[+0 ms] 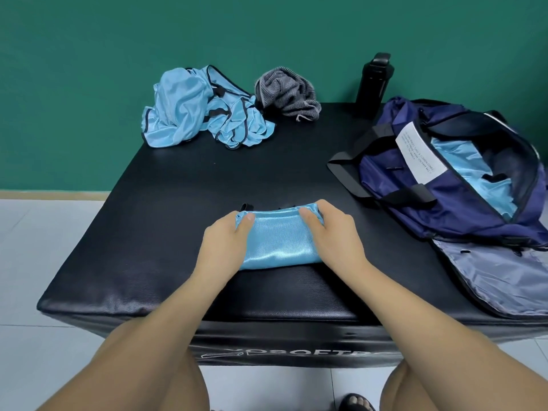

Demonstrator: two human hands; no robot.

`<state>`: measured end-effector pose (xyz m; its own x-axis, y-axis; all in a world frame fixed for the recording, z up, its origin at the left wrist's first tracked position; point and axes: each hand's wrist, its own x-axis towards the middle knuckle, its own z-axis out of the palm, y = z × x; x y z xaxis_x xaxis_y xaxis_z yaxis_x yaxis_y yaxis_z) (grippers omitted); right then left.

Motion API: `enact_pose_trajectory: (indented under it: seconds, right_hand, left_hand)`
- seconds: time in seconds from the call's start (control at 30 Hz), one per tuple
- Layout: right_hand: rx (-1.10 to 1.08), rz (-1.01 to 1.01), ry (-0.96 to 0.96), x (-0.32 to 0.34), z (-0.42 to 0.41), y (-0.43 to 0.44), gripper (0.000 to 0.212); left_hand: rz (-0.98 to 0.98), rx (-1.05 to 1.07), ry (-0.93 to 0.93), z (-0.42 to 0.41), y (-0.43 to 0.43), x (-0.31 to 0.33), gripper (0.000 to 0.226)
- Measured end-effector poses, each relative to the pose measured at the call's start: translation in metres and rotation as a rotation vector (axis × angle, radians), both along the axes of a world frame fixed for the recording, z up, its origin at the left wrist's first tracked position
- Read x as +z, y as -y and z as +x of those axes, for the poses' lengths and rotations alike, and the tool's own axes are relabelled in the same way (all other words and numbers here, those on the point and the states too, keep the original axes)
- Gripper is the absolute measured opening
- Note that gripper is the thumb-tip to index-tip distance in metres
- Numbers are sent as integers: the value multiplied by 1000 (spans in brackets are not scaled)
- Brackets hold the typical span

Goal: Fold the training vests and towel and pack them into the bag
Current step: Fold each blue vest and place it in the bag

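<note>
Item 1: folded vest [278,241], pale blue, a flat compact bundle. It lies on the tabletop [207,179] near the front edge, straight before me. My left hand [225,241] grips its left end and my right hand [332,232] grips its right end, with thumbs on top and fingers curled round the ends.

Item 2: heap of vests [189,111], the same blue with dark trim, crumpled at the far left. None are folded. I cannot tell how many there are.

Item 3: towel [287,93], grey and striped, bunched just beside the heap on its right. Not folded.

Item 4: bag [462,188], navy, on the right side of the tabletop, unzipped, with its flap open toward me. Pale blue cloth [471,170] shows inside. I judge it to be a vest already packed.

Item 5: bottle [375,81], black, upright behind the bag.

Status, by my reckoning: one piece appears packed, and one is folded in my grip, ready to go into the bag. The heap and the towel are still to be folded and packed.
</note>
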<state>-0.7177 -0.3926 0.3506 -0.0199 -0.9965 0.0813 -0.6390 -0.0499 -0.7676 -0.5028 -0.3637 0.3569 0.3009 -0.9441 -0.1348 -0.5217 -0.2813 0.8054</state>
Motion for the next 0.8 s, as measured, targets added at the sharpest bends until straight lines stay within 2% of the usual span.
enact_pose_trajectory:
  seconds: [0.13,0.37,0.5,0.63,0.8]
  right_hand:
    - [-52,21,-76,-2,3,6,46]
    - [-39,-59,-626,-10,4,14,32]
    - [-45,-140,-716,-14,-3,17,31]
    - [-64,-323,-681,-29,-7,21,29]
    - [-71,-397,-673,-45,-7,26,24]
  left_hand:
    - [-9,41,151,-3,8,-9,48]
    - [-4,32,537,-7,13,-14,39]
    - [6,45,650,-2,11,-14,39]
    - [26,51,592,2,6,-12,49]
    - [3,50,273,-1,0,-7,48]
